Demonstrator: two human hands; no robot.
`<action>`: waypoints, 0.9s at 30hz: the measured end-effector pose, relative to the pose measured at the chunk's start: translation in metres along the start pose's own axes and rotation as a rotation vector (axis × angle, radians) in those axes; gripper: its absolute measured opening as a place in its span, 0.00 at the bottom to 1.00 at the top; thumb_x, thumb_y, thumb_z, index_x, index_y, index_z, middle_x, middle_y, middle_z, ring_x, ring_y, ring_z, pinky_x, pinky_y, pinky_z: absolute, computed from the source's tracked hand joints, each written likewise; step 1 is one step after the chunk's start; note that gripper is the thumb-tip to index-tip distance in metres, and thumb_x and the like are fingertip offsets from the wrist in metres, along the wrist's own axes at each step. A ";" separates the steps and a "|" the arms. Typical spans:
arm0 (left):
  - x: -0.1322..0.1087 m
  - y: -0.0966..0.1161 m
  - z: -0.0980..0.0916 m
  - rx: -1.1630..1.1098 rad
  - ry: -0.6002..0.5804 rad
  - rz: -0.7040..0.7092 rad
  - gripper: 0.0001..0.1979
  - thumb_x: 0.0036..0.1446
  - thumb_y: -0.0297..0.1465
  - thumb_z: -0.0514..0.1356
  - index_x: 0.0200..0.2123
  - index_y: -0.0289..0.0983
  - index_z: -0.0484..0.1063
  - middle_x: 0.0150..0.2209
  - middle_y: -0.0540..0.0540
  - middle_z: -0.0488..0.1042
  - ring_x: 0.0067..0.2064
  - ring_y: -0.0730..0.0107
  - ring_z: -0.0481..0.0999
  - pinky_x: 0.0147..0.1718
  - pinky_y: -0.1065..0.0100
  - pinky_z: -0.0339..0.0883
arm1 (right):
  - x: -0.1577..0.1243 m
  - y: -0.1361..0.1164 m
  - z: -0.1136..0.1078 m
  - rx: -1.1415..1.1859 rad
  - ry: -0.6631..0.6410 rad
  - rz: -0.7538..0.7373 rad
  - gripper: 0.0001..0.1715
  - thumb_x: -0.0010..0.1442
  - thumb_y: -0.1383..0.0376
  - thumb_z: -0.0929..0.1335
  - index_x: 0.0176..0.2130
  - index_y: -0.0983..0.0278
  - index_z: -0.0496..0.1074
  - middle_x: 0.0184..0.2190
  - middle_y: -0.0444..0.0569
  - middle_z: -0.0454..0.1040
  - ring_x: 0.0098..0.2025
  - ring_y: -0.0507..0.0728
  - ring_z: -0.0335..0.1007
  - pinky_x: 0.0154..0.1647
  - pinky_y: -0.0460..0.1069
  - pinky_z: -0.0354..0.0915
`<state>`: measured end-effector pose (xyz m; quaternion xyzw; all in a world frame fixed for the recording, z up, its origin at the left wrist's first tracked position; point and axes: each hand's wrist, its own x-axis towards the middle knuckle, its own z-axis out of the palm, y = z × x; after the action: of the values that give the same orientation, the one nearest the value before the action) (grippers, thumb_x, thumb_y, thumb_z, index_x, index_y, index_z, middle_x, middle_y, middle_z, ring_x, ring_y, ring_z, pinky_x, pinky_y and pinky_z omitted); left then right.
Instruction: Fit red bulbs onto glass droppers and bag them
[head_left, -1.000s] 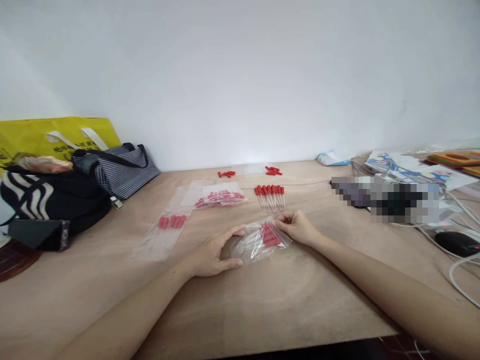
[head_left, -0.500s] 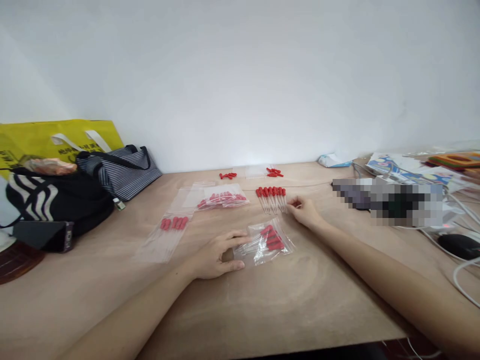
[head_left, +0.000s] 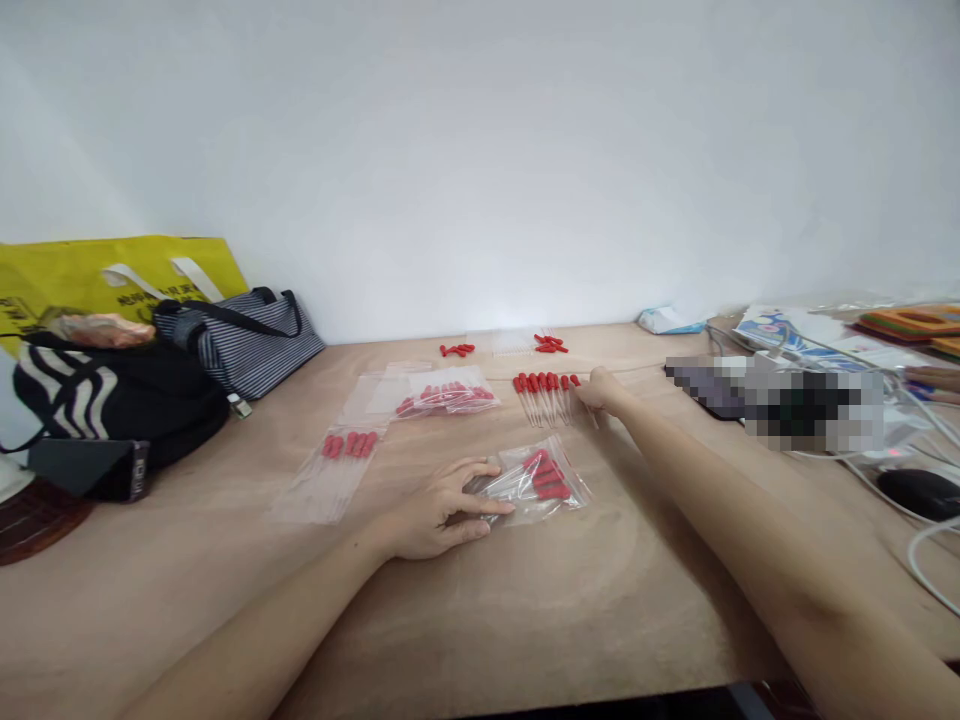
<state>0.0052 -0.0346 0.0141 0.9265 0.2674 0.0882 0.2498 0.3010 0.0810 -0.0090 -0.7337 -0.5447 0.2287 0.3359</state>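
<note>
My left hand (head_left: 442, 508) lies with fingers spread, its fingertips on the left edge of a clear zip bag (head_left: 534, 482) that holds several red-topped droppers. Beyond the bag, a row of red-topped droppers (head_left: 541, 385) lies on the wooden table. My right hand (head_left: 602, 391) is at the right end of that row, fingers closed around the top of a dropper (head_left: 576, 381). Filled bags with red tops (head_left: 450, 395) lie at the middle left. Nearer on the left are long clear sleeves (head_left: 319, 490) with droppers in a row (head_left: 349, 445).
Loose red tops (head_left: 457, 350) and more red tops (head_left: 551, 344) lie near the wall. Striped (head_left: 251, 345), black (head_left: 127, 400) and yellow (head_left: 172, 265) bags stand at left. A phone (head_left: 705, 388), cables and a black mouse (head_left: 919, 492) are at right.
My right hand has moved slightly away from me and turned over the right end of the dropper row, where the end dropper has shifted right. My left fingers reach further onto the zip bag.
</note>
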 end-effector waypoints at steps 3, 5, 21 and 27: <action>0.000 -0.001 0.001 0.026 -0.009 -0.003 0.15 0.56 0.34 0.53 0.48 0.51 0.66 0.58 0.50 0.56 0.59 0.59 0.53 0.55 0.53 0.48 | -0.016 0.008 -0.010 0.129 0.019 0.021 0.22 0.48 0.67 0.64 0.44 0.69 0.58 0.17 0.42 0.62 0.16 0.51 0.59 0.15 0.45 0.58; 0.000 -0.001 0.001 0.044 -0.020 -0.011 0.16 0.57 0.34 0.52 0.49 0.52 0.65 0.59 0.50 0.53 0.59 0.59 0.51 0.55 0.53 0.47 | -0.034 0.015 -0.016 0.226 0.010 0.008 0.20 0.51 0.67 0.61 0.45 0.66 0.55 0.17 0.38 0.59 0.16 0.49 0.58 0.17 0.44 0.60; 0.003 -0.001 0.005 0.158 -0.005 -0.082 0.18 0.59 0.34 0.49 0.52 0.52 0.61 0.60 0.49 0.51 0.60 0.58 0.49 0.55 0.52 0.47 | -0.128 0.021 -0.007 0.876 -0.197 -0.114 0.31 0.46 0.49 0.67 0.43 0.58 0.50 0.25 0.39 0.66 0.22 0.49 0.65 0.23 0.47 0.65; 0.004 0.000 0.006 0.172 0.008 -0.079 0.18 0.59 0.33 0.48 0.52 0.52 0.61 0.59 0.49 0.52 0.60 0.58 0.49 0.55 0.52 0.47 | -0.129 0.020 -0.003 0.965 -0.157 -0.077 0.32 0.41 0.49 0.70 0.38 0.58 0.50 0.24 0.37 0.67 0.22 0.49 0.67 0.24 0.47 0.66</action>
<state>0.0103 -0.0352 0.0091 0.9328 0.3115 0.0586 0.1717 0.2772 -0.0467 -0.0257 -0.4541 -0.4270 0.4969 0.6037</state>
